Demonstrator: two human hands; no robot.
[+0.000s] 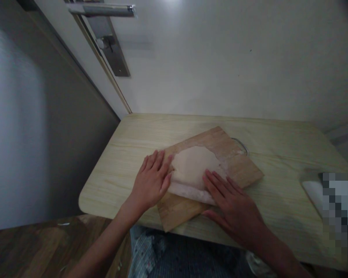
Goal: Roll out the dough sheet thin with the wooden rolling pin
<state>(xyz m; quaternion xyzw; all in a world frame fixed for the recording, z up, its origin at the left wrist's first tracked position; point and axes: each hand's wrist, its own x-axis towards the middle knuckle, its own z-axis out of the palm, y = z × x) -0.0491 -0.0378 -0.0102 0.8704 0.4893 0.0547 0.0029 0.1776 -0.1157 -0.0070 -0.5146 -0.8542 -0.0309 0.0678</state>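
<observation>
A flattened sheet of pale dough [193, 164] lies on a wooden cutting board [175, 216], its near edge folded over into a thick roll. My left hand [152, 179] rests at the left side of the dough, fingers stretched out and thumb at the end of the folded edge. On the right, my right hand [232, 204] lies over the right part of the dough, its fingers extended across the folded edge and the thumb apart below it. Neither hand is wrapped round anything.
The board sits askew on a light wooden table [284, 162], its metal handle [240, 144] at the far right. A pixelated object [340, 212] lies at the table's right edge. Behind stands a white door [220, 61] with a metal lever handle [103, 10].
</observation>
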